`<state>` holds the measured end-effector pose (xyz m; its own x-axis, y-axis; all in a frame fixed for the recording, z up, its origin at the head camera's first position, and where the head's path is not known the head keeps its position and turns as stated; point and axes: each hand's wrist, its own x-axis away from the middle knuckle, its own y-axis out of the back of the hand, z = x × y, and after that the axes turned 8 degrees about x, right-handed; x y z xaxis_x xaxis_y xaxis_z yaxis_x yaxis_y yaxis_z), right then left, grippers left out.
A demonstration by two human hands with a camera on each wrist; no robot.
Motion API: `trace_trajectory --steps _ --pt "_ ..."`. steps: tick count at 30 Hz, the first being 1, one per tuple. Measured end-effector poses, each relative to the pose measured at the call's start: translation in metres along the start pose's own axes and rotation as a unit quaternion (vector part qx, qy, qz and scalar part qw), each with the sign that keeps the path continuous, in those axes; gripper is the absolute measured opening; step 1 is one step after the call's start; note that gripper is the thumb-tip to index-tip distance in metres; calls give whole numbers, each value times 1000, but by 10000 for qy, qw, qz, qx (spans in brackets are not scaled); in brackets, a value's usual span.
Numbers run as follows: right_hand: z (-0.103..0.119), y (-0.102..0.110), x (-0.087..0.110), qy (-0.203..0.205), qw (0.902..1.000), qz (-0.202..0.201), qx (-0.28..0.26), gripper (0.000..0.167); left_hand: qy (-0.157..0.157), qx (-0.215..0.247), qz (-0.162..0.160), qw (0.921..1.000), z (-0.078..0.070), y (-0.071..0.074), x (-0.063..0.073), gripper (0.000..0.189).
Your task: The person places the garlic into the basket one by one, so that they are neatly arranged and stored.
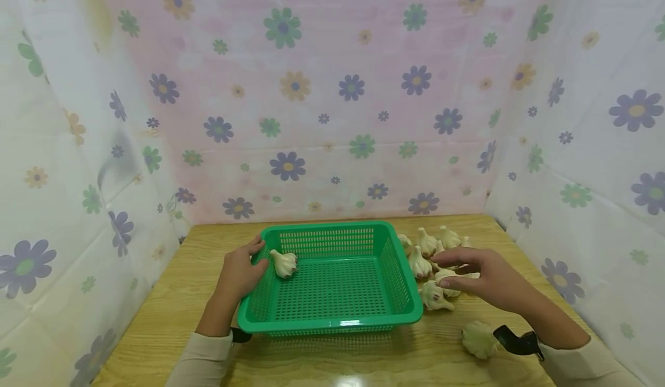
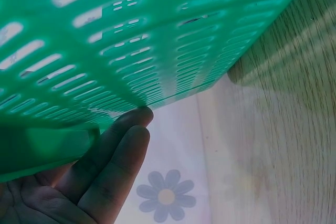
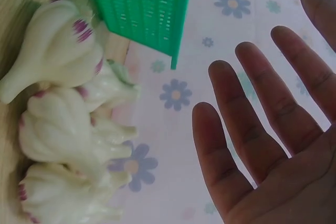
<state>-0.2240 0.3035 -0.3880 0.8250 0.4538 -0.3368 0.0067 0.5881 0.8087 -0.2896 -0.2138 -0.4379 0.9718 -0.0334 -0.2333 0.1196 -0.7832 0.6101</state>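
Note:
A green plastic basket (image 1: 312,326) with slotted walls stands on the table. My left hand (image 1: 241,271) grips its left rim, thumb on the inner side; the left wrist view shows fingers (image 2: 118,169) along the outside of the wall. One garlic bulb (image 1: 284,264) lies inside, near the left wall. Over a heap of garlic bulbs (image 1: 433,296) right of the basket, my right hand (image 1: 490,274) hovers with fingers spread and nothing in them. In the right wrist view, several bulbs (image 3: 55,124) with purple marks lie beside that hand.
A separate garlic bulb (image 1: 478,339) lies nearer the front, beside the right wrist strap (image 1: 519,341). The wooden table (image 1: 171,294) is enclosed at the back and both sides by flowered cloth (image 1: 332,115).

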Motion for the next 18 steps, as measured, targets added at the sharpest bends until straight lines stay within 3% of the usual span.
trace_trajectory --steps 11,18 --pt "-21 -2 40 -217 9986 216 -430 43 -29 11 22 10000 0 -2 0 54" --pt "-36 -10 63 -367 9920 626 -1031 47 -73 44 -38 10000 0 0 1 53"
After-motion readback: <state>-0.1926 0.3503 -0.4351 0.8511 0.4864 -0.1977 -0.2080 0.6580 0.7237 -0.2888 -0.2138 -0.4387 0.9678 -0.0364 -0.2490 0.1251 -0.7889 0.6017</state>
